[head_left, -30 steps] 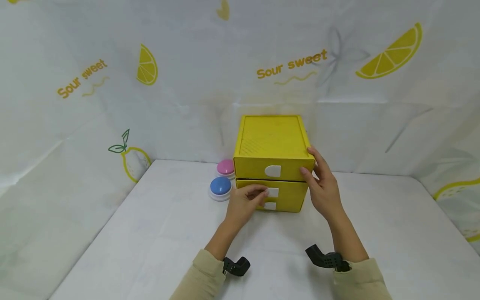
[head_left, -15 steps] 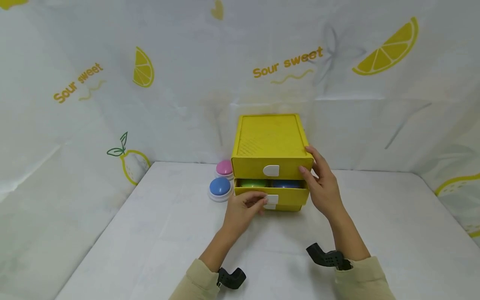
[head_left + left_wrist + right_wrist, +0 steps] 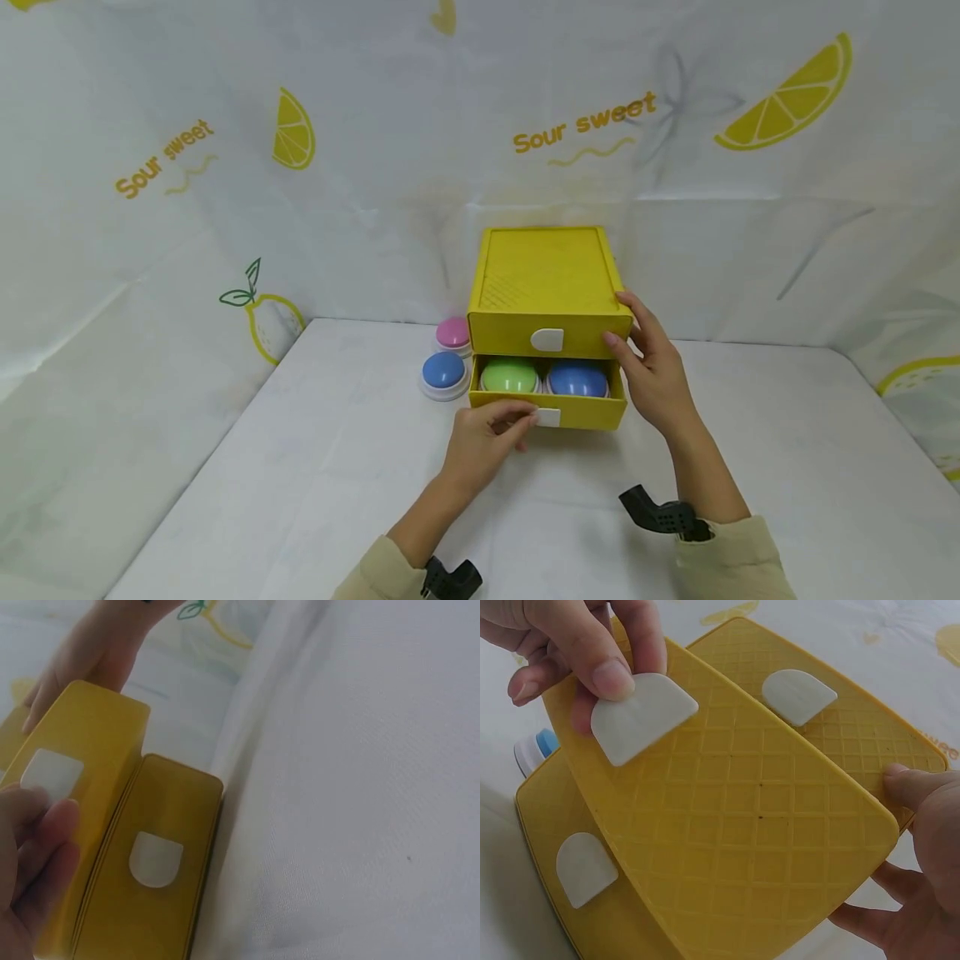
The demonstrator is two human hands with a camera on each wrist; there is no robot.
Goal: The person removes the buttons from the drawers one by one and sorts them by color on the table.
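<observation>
A yellow drawer cabinet (image 3: 551, 271) has its middle drawer (image 3: 592, 412) pulled out. Inside lie a green dome-topped button (image 3: 510, 375) and a blue dome-topped button (image 3: 577, 379), side by side. My left hand (image 3: 480, 442) pinches the white tab (image 3: 649, 716) on that drawer's front, the thumb flat on its face. At the cabinet's right front corner, my right hand (image 3: 654, 379) holds on, thumb (image 3: 907, 784) against the top drawer front (image 3: 840, 727) and fingers along the side. The bottom drawer front (image 3: 154, 915) stays in line beneath, hidden in the head view.
Left of the cabinet, another blue button (image 3: 443, 370) on a white base stands before a pink button (image 3: 452, 332). White cloth covers the table (image 3: 337, 442). Behind rises a white sheet (image 3: 375, 242) printed with lemons.
My left hand has drawn the middle drawer from shut to well out toward me, baring the green and blue buttons inside. The right hand has kept its hold on the cabinet corner.
</observation>
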